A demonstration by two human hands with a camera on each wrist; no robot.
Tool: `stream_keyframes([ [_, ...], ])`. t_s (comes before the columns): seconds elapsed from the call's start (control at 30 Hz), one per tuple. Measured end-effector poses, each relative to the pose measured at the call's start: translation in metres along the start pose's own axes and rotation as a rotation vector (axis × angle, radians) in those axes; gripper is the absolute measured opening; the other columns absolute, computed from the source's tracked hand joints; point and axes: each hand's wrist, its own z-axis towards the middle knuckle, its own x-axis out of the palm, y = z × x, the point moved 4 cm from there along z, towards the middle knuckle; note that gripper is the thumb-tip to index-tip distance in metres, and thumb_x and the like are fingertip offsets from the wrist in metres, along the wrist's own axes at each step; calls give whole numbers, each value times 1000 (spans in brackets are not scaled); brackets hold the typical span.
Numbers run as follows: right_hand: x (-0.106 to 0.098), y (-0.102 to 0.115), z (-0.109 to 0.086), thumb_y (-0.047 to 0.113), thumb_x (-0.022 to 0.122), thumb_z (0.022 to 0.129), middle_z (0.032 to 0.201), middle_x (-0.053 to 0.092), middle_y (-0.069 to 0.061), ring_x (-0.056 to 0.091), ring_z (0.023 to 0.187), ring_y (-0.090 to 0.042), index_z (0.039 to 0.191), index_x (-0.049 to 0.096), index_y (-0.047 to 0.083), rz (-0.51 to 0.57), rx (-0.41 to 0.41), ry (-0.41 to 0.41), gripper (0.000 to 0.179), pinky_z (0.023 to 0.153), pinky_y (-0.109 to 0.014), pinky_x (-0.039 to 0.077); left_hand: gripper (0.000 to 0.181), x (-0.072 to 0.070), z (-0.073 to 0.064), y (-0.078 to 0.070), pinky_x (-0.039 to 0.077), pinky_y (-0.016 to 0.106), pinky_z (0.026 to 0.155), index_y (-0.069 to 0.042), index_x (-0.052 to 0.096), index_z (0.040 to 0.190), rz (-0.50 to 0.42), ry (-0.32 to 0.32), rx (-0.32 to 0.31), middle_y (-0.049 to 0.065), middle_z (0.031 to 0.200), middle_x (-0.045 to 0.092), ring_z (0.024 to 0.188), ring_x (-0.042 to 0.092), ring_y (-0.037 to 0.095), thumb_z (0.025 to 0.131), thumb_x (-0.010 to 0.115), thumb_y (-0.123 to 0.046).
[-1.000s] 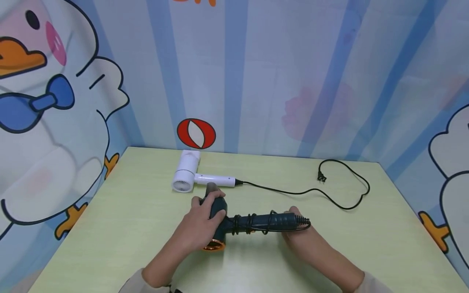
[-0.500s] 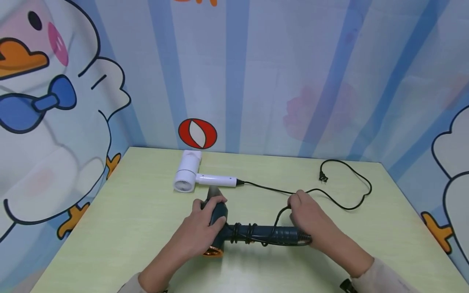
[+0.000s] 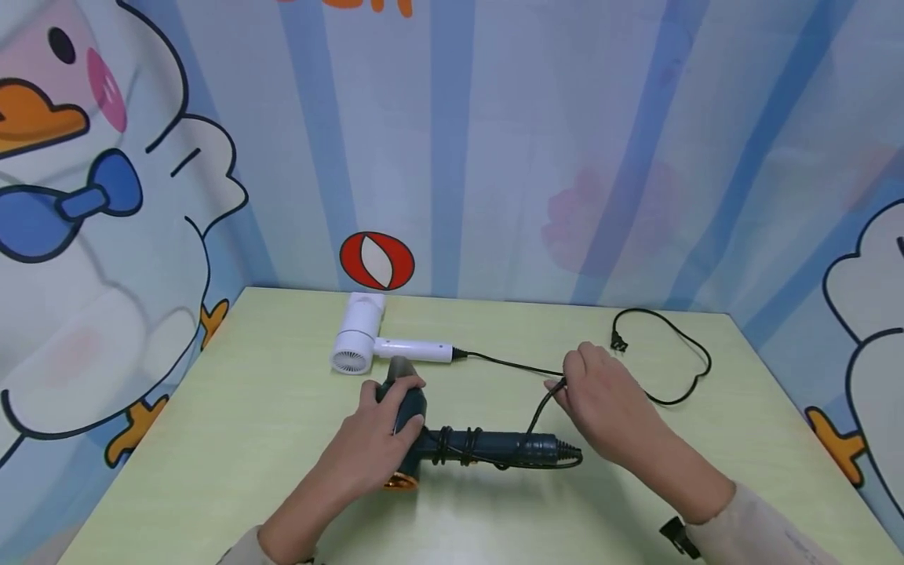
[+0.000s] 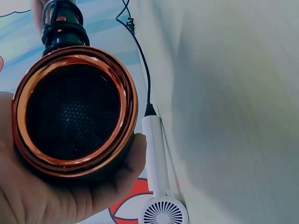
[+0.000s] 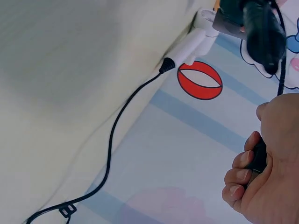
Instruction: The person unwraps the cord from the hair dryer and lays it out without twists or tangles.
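Observation:
My left hand [image 3: 367, 447] grips the head of a dark blue hair dryer [image 3: 504, 447], whose handle points right. A copper-coloured ring [image 4: 129, 100] rims one end of that head in the left wrist view. The dryer's black cord [image 3: 542, 410] winds several times around the handle. Its loose end runs up to my right hand [image 3: 610, 404], which holds it in curled fingers. In the right wrist view, a thick black piece [image 5: 258, 157], perhaps the plug, is partly hidden within those fingers.
A white hair dryer [image 3: 359, 329] lies at the back of the pale table [image 3: 212, 439]. Its black cord [image 3: 695, 384] stretches right behind my right hand and loops round to a plug [image 3: 618, 342]. A cartoon-printed backdrop [image 3: 494, 157] stands behind the table.
My right hand has left the area beside the handle's tip and risen up and away, pulling a length of cord off the handle. The left hand keeps its hold on the hair dryer.

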Motion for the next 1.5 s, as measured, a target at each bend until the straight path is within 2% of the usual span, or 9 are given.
stream_keyframes([
  [0.17, -13, 3, 5, 47, 15, 109, 72, 28, -2, 24, 62, -17, 78, 39, 7, -31, 22, -4, 56, 57, -29, 23, 46, -3, 4, 3, 49, 38, 62, -39, 41, 148, 18, -35, 0, 22, 143, 34, 73, 61, 31, 103, 54, -38],
  [0.27, -20, 8, 5, 42, 36, 110, 72, 29, -3, 26, 63, -18, 78, 40, 7, -47, 33, 21, 47, 57, -29, 24, 46, -6, 6, 5, 50, 38, 62, -37, 42, 147, 24, -57, -8, 23, 144, 32, 75, 62, 33, 103, 55, -37],
  [0.37, -26, 13, 5, 35, 62, 101, 72, 31, -3, 28, 63, -18, 79, 42, 7, -60, 61, 70, 41, 58, -29, 26, 45, -8, 8, 7, 49, 37, 60, -36, 44, 147, 26, -80, -23, 23, 146, 31, 76, 61, 34, 103, 54, -36],
  [0.47, -29, 19, 2, 34, 72, 94, 72, 31, -3, 29, 63, -18, 79, 42, 7, -67, 88, 118, 43, 58, -29, 27, 45, -10, 10, 9, 46, 36, 56, -35, 45, 147, 13, -89, -39, 24, 150, 25, 69, 61, 31, 103, 53, -35],
  [0.63, -29, 30, -7, 38, 74, 92, 74, 33, -2, 31, 65, -17, 80, 44, 9, -64, 111, 158, 44, 59, -30, 30, 44, -12, 13, 11, 43, 35, 54, -34, 47, 147, 11, -107, -61, 26, 153, 20, 59, 57, 28, 103, 51, -35],
  [0.97, -25, 43, -27, 47, 68, 95, 74, 29, -1, 26, 65, -16, 79, 41, 10, -75, 114, 214, 49, 57, -27, 26, 45, -15, 17, 16, 48, 35, 57, -35, 47, 145, 29, -165, -90, 29, 154, 21, 84, 61, 40, 100, 52, -38],
  [1.1, -19, 43, -32, 50, 64, 96, 74, 28, -1, 25, 64, -16, 78, 40, 11, -59, 140, 217, 49, 58, -28, 25, 47, -17, 18, 18, 48, 34, 57, -35, 46, 146, 27, -182, -96, 30, 156, 19, 85, 62, 40, 100, 52, -39],
  [1.33, -2, 43, -40, 52, 61, 97, 73, 28, 0, 25, 63, -16, 78, 40, 12, -14, 172, 255, 50, 58, -28, 24, 44, -24, 16, 18, 52, 36, 60, -38, 46, 144, -4, -192, -115, 27, 150, 25, 91, 62, 41, 100, 51, -40],
  [1.5, 5, 41, -43, 51, 60, 98, 72, 27, 0, 24, 63, -17, 77, 39, 11, -30, 159, 220, 49, 59, -29, 24, 43, -29, 12, 17, 56, 40, 64, -38, 45, 144, -7, -183, -120, 27, 151, 23, 94, 61, 43, 101, 51, -39],
])
